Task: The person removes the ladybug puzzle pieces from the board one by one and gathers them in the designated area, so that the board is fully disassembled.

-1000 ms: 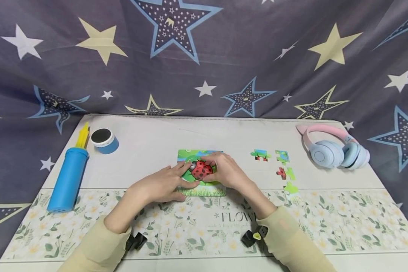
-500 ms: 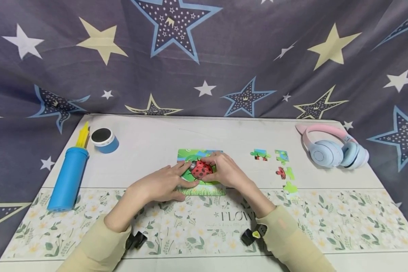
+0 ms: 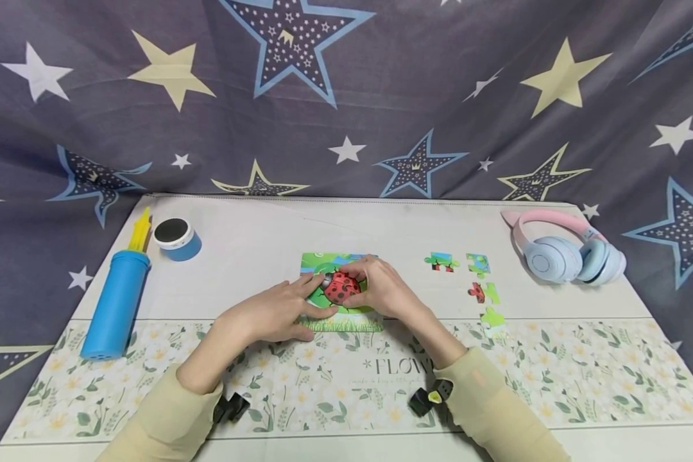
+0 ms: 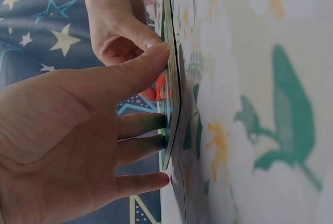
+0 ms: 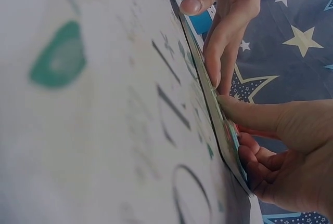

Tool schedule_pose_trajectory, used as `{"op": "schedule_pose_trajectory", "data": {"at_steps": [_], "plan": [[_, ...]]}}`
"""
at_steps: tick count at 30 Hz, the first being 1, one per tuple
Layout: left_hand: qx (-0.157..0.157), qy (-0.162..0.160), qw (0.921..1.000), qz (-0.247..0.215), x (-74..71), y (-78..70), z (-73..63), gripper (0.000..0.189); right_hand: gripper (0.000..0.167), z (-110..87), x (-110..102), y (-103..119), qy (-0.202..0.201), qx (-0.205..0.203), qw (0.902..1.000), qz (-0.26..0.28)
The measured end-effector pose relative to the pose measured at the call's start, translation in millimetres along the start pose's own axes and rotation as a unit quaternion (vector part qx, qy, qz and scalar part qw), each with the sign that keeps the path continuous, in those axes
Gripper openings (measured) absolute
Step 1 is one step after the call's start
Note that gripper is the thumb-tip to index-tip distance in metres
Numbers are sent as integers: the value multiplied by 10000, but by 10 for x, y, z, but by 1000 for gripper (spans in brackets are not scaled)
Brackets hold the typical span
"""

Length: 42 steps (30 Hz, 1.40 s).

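A flat jigsaw puzzle (image 3: 352,325) with a red ladybug (image 3: 337,290) on green grass lies at the table's middle. My left hand (image 3: 277,311) rests on its left side, fingers mostly straight and fingertips touching the surface. From the right, my right hand (image 3: 389,290) pinches a puzzle piece by the ladybug's right half between thumb and curled fingers; the hand covers much of that piece. In the left wrist view the board (image 4: 174,94) appears edge-on, with my left thumb by its near side. The right wrist view shows my right thumb and fingers at the board (image 5: 216,112).
Several loose puzzle pieces lie to the right, among them a blue-green one (image 3: 441,262) and a green one (image 3: 493,318). Pink-and-blue headphones (image 3: 560,253) are at far right. A blue hand pump (image 3: 115,305) and a small round speaker (image 3: 178,239) stand at left.
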<state>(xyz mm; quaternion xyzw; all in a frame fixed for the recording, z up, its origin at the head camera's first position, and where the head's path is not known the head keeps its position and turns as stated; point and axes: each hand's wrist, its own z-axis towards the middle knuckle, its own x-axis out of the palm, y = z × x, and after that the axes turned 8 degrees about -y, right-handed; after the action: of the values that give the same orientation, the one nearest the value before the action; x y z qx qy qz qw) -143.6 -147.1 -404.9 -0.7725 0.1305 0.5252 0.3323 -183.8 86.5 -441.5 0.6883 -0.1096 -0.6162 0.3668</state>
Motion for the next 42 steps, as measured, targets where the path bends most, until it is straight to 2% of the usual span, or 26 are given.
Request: {"op": "schedule_pose_trajectory", "data": {"at_steps": [16,29,42], "plan": [[-9,1,10000,6,6,10,-2,55,66,-5,-6,0,-85,-57,9999,64],[-26,33,10000,-30,10,22,-5,55,62,12,-26,-55,-98,-262,9995,154],[16,30,9999,-98,-4,18,-19,55,60,14,-73,-71,-113,-771,9969,-61]]}}
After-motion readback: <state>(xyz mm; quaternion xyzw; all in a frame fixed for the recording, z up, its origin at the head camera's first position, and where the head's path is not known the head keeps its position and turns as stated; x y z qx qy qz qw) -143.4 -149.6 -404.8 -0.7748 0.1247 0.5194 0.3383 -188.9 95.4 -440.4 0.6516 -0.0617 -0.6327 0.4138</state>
